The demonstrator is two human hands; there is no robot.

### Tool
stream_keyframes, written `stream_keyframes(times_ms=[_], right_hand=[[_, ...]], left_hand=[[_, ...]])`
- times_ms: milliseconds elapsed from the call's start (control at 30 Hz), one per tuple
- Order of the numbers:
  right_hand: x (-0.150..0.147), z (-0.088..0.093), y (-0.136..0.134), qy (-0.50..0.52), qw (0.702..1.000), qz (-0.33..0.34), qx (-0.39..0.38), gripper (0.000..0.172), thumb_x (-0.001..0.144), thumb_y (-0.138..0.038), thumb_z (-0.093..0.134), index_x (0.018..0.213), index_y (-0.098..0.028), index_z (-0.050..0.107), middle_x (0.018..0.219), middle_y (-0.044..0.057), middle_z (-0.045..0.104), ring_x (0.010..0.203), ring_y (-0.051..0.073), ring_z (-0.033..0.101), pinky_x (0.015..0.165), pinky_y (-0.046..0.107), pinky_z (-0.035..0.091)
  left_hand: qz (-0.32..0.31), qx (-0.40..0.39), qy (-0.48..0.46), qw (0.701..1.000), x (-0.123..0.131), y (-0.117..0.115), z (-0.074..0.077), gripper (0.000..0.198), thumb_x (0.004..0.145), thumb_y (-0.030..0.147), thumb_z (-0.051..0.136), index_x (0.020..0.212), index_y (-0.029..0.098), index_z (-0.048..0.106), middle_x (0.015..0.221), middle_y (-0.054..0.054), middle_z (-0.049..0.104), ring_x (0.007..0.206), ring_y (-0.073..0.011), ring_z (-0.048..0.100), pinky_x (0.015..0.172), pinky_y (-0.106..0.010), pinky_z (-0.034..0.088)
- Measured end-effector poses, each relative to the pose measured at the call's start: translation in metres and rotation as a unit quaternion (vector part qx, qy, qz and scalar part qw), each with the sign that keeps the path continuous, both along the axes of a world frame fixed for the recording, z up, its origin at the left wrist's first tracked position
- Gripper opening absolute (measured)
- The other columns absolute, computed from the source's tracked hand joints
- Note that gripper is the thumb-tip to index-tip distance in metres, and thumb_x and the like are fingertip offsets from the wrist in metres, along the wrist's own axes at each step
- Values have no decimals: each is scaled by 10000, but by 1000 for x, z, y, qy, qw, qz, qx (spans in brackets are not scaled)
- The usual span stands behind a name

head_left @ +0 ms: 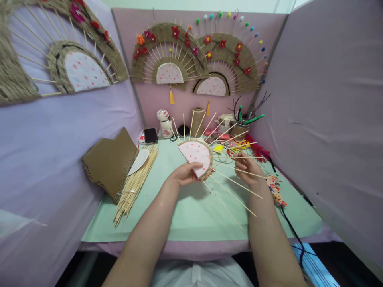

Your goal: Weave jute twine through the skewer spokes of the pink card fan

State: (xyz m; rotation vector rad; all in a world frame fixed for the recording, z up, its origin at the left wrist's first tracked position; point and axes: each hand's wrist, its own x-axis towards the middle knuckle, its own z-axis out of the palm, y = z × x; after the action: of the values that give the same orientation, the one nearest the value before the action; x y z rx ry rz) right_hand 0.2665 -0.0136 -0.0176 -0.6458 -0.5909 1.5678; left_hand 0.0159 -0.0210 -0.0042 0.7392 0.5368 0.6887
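Note:
My left hand (pixel 188 173) is closed on a half-round fan base (pixel 196 153), white with pink dots and rimmed with brown twine. The thumb lies on its dotted face, the fingers behind. Thin wooden sticks (pixel 230 184) fan out from the curved edge, upward and to the right. Among the right-hand sticks, my right hand (pixel 247 169) has its fingers curled together; what they pinch cannot be made out. Loops of thin cord (pixel 223 159) show behind the sticks, close to those fingers.
On the left lie a bundle of sticks (pixel 134 187), a white half-round piece (pixel 140 161) and cardboard (pixel 110 163). A twine spool (pixel 197 121) and a pot with green-handled pliers (pixel 241 129) stand at the back. Patterned cloth (pixel 275 190) lies right. Finished fans (pixel 169 40) hang behind.

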Motion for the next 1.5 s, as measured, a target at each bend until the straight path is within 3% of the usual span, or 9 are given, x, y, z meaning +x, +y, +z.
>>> stream_keyframes(times_ms=[267,467,600,733,900,1133,1333,1500], right_hand=[[3,1,1,5,1000,5,23,204,660,-215,731,712,-164,540,529,-86,501,335,-11,348,318,82,307],[4,4,-5,-35,996,-12,76,189,666,-257,725,742,-147,591,519,-78,473,353,-16,335,341,81,313],[4,5,-6,-77,989,-52,116,172,667,-256,709,769,-158,611,512,-76,476,357,0,329,342,107,312],[5,4,-2,-90,989,-67,98,207,645,-267,736,706,-166,566,466,-95,411,344,3,297,332,111,295],[2,-3,5,-88,993,-73,29,265,608,-233,769,672,-171,518,499,-86,464,360,1,351,312,90,284],[-1,-4,8,-44,993,-104,-43,170,677,-105,704,714,-176,554,550,-49,592,431,32,517,389,77,447],[-2,-1,8,-17,990,-123,-63,123,751,-70,621,714,-173,564,556,-31,619,461,56,574,432,88,505],[-4,-1,7,-2,992,-125,-33,114,740,-57,623,718,-161,581,608,-10,656,518,66,614,504,91,535]], left_hand=[[146,-10,-17,989,-11,10,5,398,778,134,541,1175,99,521,963,-152,688,831,-191,665,678,-273,522],[176,-18,-7,984,-13,15,4,356,787,126,526,1142,88,522,919,-142,695,828,-181,665,662,-253,528],[159,-14,5,987,-14,14,4,317,784,125,530,1100,98,532,875,-137,698,754,-172,667,630,-252,526],[117,-17,11,993,-16,11,6,334,766,117,538,1098,85,534,848,-147,699,748,-186,670,621,-258,521],[8,-34,-1,999,-1,1,3,370,755,139,536,1115,56,548,877,-166,698,745,-190,672,616,-253,509],[-136,-57,-11,989,35,-20,-11,363,698,127,575,1057,81,593,883,-165,704,766,-218,678,703,-323,511],[-77,-28,-58,995,34,-18,-10,408,662,83,577,1070,66,575,940,-178,694,864,-242,671,846,-365,470],[-77,-16,-46,996,31,-16,-9,402,677,87,564,1077,67,586,958,-181,693,877,-243,666,814,-351,474]])
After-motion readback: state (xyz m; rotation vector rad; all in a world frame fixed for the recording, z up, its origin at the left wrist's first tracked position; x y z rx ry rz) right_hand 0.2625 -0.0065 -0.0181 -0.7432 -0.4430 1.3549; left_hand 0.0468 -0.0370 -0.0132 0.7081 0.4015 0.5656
